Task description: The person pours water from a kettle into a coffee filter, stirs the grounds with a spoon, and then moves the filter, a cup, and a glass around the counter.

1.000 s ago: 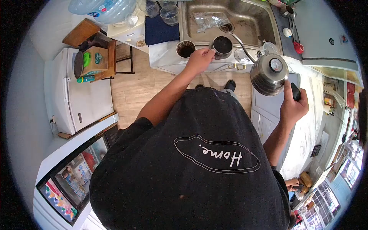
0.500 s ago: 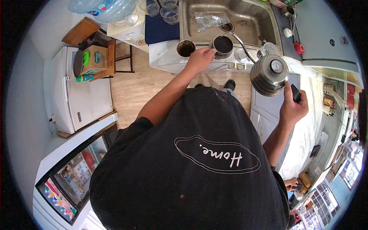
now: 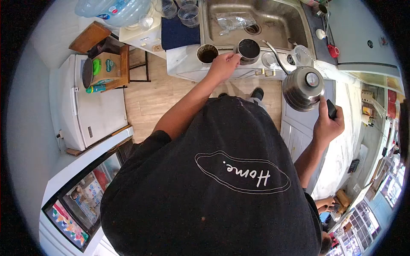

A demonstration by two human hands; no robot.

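Note:
My left hand point(image 3: 225, 67) is closed on the handle of a metal cup point(image 3: 248, 51) with dark contents, at the counter edge in front of the sink. Just left of that hand stands a white cup point(image 3: 207, 54), dark inside. On the right, my right hand point(image 3: 329, 123) grips the black handle of a steel gooseneck kettle point(image 3: 303, 88) with a round dial on its lid. The kettle's spout tip is to the right of the metal cup, apart from it.
A sink point(image 3: 273, 25) holds a clear plastic bag point(image 3: 234, 22). Clear plastic cups point(image 3: 188, 16) stand by a dark blue cloth point(image 3: 180, 34). A round clear lid point(image 3: 269, 59) lies beside the metal cup. Another person's hand point(image 3: 326, 204) shows at lower right.
The kettle and my right hand have moved slightly right and back toward my body, and the spout tip has moved away from the metal cup. My left hand stays on the cup.

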